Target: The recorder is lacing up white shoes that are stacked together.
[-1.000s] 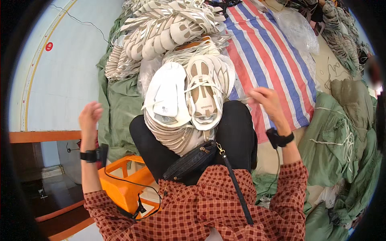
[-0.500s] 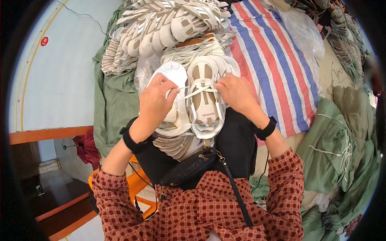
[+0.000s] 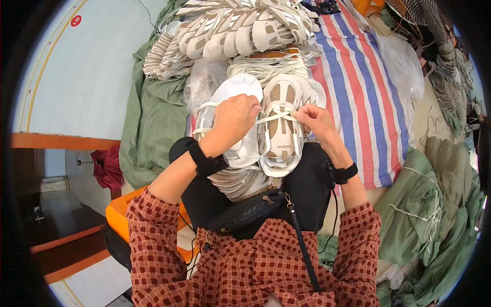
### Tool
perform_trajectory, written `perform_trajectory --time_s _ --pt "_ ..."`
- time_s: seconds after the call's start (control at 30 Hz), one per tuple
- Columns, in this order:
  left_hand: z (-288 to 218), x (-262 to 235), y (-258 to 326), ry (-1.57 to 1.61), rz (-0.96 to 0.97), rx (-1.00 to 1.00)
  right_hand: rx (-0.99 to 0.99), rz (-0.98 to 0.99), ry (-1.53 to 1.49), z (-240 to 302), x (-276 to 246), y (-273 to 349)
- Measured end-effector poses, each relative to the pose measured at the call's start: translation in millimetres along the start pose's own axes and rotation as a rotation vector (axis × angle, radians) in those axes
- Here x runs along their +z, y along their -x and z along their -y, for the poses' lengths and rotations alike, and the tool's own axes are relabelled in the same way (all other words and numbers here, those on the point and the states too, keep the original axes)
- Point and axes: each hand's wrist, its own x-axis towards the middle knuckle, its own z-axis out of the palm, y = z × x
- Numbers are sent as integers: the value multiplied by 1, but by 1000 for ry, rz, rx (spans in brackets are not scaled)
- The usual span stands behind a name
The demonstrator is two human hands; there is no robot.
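Two white shoe soles lie side by side on a stack in my lap: one [image 3: 232, 94] turned bottom up on the left, one [image 3: 280, 130] showing its beige insole on the right. A thin white string [image 3: 279, 115] crosses them. My left hand [image 3: 236, 120] rests on the left sole and pinches the string near the middle. My right hand [image 3: 318, 118] pinches the string's other end at the right sole's edge. Both wrists wear black bands.
A big heap of tied white sole bundles [image 3: 240, 28] lies beyond the lap stack. A red, white and blue striped sheet [image 3: 358, 92] spreads to the right. Green sacks [image 3: 450, 194] lie at right, green cloth [image 3: 153, 123] at left. An orange crate [image 3: 120, 215] stands beside me.
Both hands came in from wide apart onto the two soles. They now pinch the white string across the soles, and the view has shifted slightly.
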Motion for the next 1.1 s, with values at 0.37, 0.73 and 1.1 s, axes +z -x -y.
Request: perform_trajectory --time_s 0.37,0.73,1.1 --pt "0 7 -15 56 17 -83 -39 -9 -40 -4 2 1" --pt "6 20 -26 339 246 -324 -55 -50 7 -10 4 2" --pt "-30 7 16 -53 -82 9 -423 -411 879 18 47 53"
